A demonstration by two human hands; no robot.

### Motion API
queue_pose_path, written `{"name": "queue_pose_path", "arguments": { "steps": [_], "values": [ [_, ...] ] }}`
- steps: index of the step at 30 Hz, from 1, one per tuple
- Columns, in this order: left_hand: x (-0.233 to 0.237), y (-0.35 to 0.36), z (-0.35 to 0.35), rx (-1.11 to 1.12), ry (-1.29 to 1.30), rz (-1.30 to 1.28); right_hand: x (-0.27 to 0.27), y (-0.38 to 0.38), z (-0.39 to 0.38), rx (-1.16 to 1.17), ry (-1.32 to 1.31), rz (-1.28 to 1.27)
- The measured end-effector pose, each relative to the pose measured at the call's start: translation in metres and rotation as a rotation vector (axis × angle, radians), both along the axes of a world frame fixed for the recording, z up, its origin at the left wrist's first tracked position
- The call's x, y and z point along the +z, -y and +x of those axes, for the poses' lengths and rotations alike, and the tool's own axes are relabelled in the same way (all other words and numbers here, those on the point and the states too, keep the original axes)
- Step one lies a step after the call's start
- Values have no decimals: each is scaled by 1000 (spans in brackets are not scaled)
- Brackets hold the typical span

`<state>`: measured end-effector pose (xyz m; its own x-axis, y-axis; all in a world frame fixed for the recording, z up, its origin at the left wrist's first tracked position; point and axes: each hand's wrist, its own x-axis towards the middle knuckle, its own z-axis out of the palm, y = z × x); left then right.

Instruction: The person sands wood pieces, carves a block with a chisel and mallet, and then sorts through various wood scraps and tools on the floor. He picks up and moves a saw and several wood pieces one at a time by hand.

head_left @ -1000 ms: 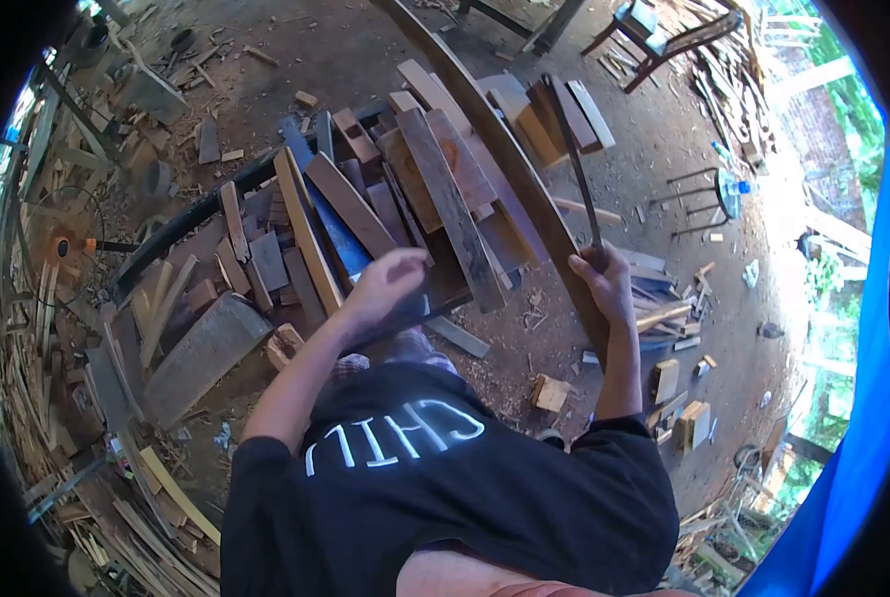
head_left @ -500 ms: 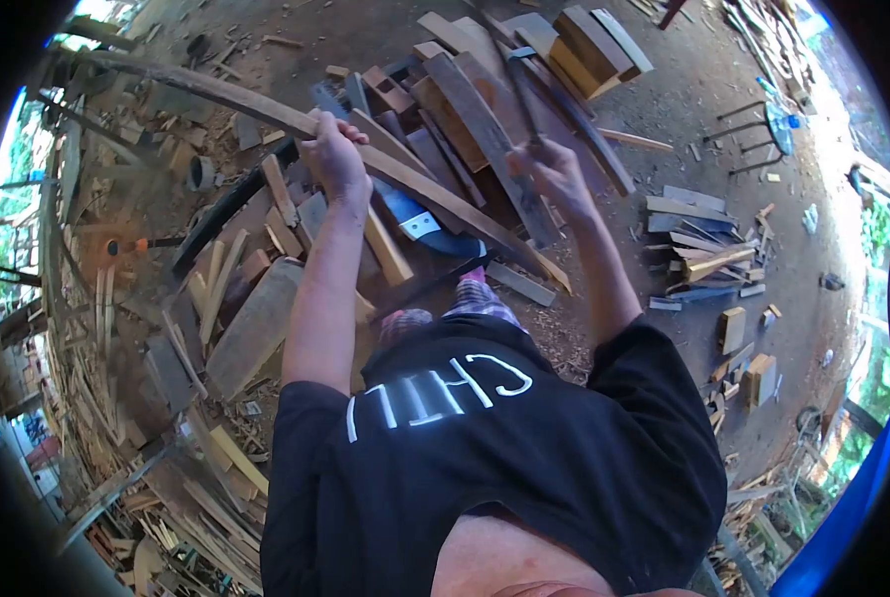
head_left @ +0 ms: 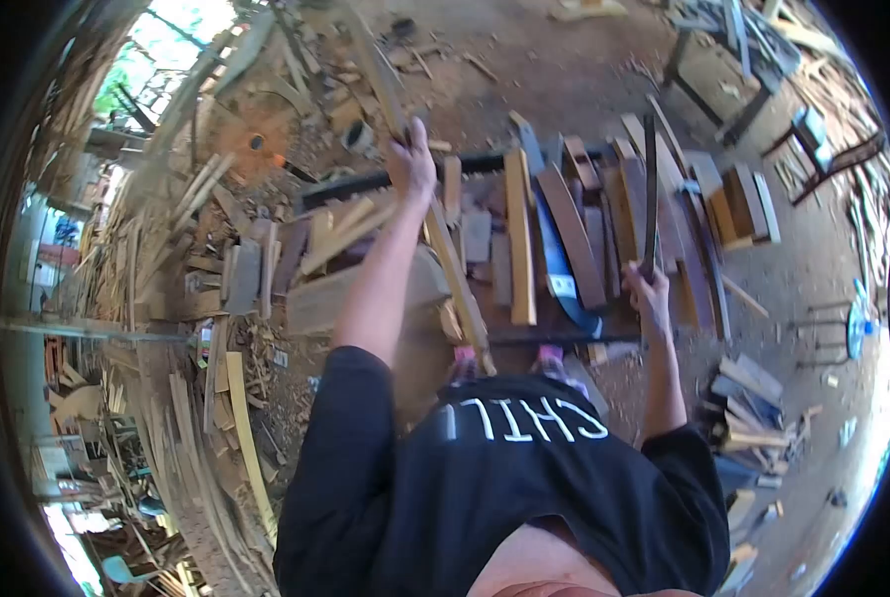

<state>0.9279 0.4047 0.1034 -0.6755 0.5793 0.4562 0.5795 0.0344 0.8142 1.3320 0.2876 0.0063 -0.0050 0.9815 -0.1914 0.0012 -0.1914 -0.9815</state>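
My left hand (head_left: 411, 164) is closed around a long wooden strip (head_left: 452, 274), which runs from the top of the view down to near my shirt. To the right, my right hand (head_left: 649, 294) grips the lower end of a thin dark bar (head_left: 651, 189) that points away from me. Between my hands lie several wood pieces, among them a light brown board (head_left: 520, 239), a curved dark board (head_left: 571, 234) and a blue piece (head_left: 561, 286) with a pale plate. They rest on a low dark bench.
A blocky wooden piece (head_left: 746, 207) lies at the bench's right end. Offcuts (head_left: 753, 403) are piled on the ground at the right, near a small stool (head_left: 856, 328). Long scrap strips (head_left: 191, 438) lie on the left. A dark chair stands at the upper right.
My view has turned, so the bench now lies straight across. The strip in my left hand and the bar in my right hand now point more directly away from me. Both hands keep their hold.
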Motion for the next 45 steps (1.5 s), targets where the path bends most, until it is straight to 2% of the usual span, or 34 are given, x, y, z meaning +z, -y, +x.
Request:
{"name": "queue_pose_path", "arguments": {
  "steps": [1,3,4,6,9,11,13,16,20,23,25,26,27,28,30,35,37,38,41,44,45],
  "values": [
    [4,8,-11,-11,21,-87,6,4,-10,17,22,-16],
    [1,19,-38,53,-114,-220,-11,3,-24,44,25,30],
    [3,28,-49,37,-165,-222,-26,4,-33,34,-72,78],
    [2,46,-76,-21,-249,-286,-34,9,-45,54,-16,90],
    [-26,77,-121,-128,-383,-401,-29,21,-56,123,-24,20],
    [-37,109,-130,-114,-489,-411,-29,30,-67,136,7,81],
    [-42,139,-137,-176,-460,-454,-12,41,-74,144,97,-42],
    [-62,181,-154,-278,-452,-527,-11,52,-86,104,123,-61],
    [-112,232,-196,-394,-455,-522,-29,60,-102,90,139,-37],
    [-129,272,-222,-441,-485,-508,-41,71,-121,71,167,-42],
    [-128,296,-233,-344,-489,-575,-50,79,-139,46,206,-41],
    [-128,307,-243,-380,-512,-601,-45,83,-148,78,217,-94],
    [-129,317,-253,-421,-533,-626,-67,83,-152,91,110,-73],
    [-132,327,-263,-380,-522,-646,-69,86,-160,116,162,-76],
    [-145,339,-281,-401,-630,-697,-66,92,-183,156,204,-103],
    [-167,353,-317,-396,-583,-740,-65,93,-243,291,319,-103],
    [-171,355,-324,-392,-556,-755,-61,93,-269,391,300,-12],
    [-173,356,-325,-396,-549,-740,-57,92,-278,447,371,0],
    [-164,356,-329,-406,-518,-737,-39,95,-313,510,316,8],
    [-160,353,-340,-433,-451,-692,-39,93,-324,531,369,-9],
    [-163,349,-349,-344,-422,-653,-37,93,-326,547,399,-7]
  ]
}}
